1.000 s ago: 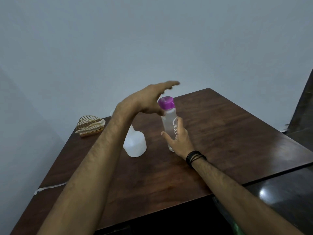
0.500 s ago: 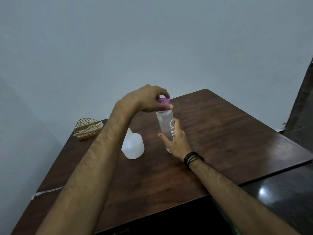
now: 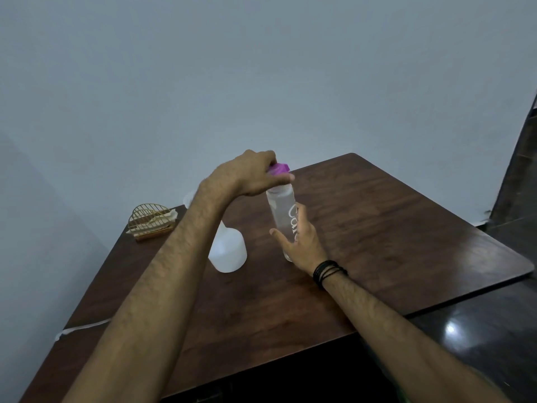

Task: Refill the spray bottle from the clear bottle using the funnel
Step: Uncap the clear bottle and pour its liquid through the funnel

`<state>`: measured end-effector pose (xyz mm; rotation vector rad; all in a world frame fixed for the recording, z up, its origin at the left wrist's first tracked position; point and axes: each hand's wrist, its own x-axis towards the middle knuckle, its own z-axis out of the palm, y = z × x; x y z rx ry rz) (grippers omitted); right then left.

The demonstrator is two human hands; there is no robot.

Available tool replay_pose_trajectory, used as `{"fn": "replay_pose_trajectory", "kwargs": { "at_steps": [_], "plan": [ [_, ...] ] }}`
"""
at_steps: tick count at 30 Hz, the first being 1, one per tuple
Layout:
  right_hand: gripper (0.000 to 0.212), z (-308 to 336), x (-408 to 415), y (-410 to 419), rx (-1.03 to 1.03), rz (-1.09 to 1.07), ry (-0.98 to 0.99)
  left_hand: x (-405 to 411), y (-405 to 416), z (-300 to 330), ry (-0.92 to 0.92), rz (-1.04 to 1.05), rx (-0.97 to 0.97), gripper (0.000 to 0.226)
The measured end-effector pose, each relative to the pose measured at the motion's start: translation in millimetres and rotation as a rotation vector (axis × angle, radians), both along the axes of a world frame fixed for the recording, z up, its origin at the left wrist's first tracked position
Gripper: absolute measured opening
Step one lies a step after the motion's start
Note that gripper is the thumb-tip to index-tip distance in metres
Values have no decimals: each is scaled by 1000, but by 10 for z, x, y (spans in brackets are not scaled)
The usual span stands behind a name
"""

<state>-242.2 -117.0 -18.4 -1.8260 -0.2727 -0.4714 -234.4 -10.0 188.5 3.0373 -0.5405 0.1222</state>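
Right now two hands are working one clear bottle (image 3: 281,212), standing upright mid-table (image 3: 392,242): the left hand (image 3: 250,177) is pinching its one purple cap (image 3: 278,169), the right hand (image 3: 302,242) is wrapping its body. One white spray bottle (image 3: 229,253) is standing just beside it, and one wire rack (image 3: 151,221) is sitting at the far corner.

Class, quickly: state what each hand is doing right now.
Left hand: closed on the purple cap.
Right hand: wrapped around the clear bottle, steadying it on the table.

Bare forearms, right wrist — black corded bracelets (image 3: 329,270)
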Motion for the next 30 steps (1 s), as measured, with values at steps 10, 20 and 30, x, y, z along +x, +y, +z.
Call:
{"fn": "replay_pose_trajectory", "kwargs": {
  "at_steps": [10, 20, 30],
  "plan": [
    [64, -47, 14, 32, 10, 5, -30, -852, 539, -124, -328, 175, -324, 51],
    [57, -67, 20, 34, -33, -26, -94, -1043, 1409, -1436, -20, 574, -267, 51],
    [63, -64, 26, 22, -2, -12, -75, -858, 1671, -1884, 36, 680, -209, 74]
  ]
}}
